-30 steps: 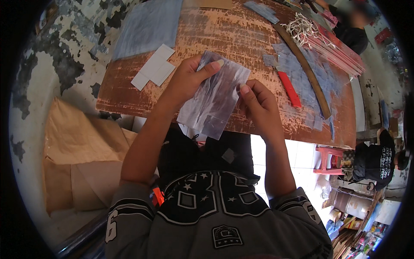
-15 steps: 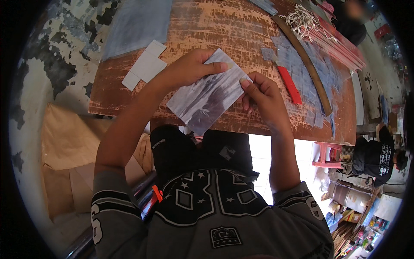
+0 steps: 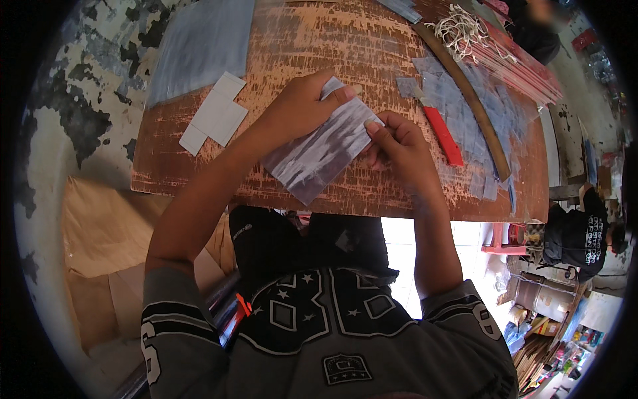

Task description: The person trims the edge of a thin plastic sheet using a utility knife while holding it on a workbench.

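Note:
A shiny, translucent plastic sheet [image 3: 318,156] lies folded on the worn brown wooden table [image 3: 319,40]. My left hand [image 3: 299,106] presses on its upper left part, thumb along the top edge. My right hand [image 3: 397,147] pinches the sheet's right edge between thumb and fingers. Both forearms come up from the lower edge over my dark patterned shirt.
A red-handled knife [image 3: 440,132] lies right of my right hand. Beyond it are a long curved brown stick [image 3: 473,100], scraps of clear plastic [image 3: 458,93], white string [image 3: 458,26] and red strips [image 3: 525,66]. White paper pieces [image 3: 216,114] and a bluish sheet [image 3: 199,43] lie left. Another person [image 3: 585,233] sits at right.
The sheet has been folded smaller and pulled flatter on the table. My hands have moved closer together on it, and the view has shifted slightly.

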`<state>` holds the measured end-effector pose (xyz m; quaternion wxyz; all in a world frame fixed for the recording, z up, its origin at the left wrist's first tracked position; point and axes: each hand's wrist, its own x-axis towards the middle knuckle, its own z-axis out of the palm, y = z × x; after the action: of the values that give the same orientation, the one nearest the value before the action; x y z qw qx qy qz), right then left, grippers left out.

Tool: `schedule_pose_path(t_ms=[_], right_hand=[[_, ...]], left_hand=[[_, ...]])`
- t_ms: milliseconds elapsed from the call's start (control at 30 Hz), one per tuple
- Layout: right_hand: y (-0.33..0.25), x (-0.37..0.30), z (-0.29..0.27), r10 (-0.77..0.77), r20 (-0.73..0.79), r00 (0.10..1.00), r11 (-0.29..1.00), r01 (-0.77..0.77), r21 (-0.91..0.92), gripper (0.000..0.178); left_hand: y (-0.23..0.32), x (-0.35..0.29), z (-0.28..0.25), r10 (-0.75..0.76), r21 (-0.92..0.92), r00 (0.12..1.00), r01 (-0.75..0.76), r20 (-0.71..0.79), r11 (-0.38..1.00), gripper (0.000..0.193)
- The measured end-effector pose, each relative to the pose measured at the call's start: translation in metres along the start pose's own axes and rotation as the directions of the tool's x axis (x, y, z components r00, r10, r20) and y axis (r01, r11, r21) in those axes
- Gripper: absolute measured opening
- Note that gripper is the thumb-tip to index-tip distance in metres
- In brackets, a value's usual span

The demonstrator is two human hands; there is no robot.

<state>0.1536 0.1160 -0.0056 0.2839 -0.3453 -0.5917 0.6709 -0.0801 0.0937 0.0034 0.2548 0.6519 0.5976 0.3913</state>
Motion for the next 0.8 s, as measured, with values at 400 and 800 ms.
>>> schedule_pose_path(t_ms=[400, 800], right_hand=[[-0.002, 0.012, -0.004, 0.076, 0.019, 0.997, 0.997, -0.076, 0.004, 0.028], [-0.008, 0.035, -0.015, 0.045, -0.053, 0.998, 0.971, -0.056, -0.233, 0.022]], left_hand=[[-0.013, 0.013, 0.013, 0.096, 0.03, 0.994, -0.095, -0.049, 0.995, 0.037], [-0.02, 0.01, 0.034, 0.094, 0.357, 0.965, 0.0, -0.245, 0.934, 0.035]])
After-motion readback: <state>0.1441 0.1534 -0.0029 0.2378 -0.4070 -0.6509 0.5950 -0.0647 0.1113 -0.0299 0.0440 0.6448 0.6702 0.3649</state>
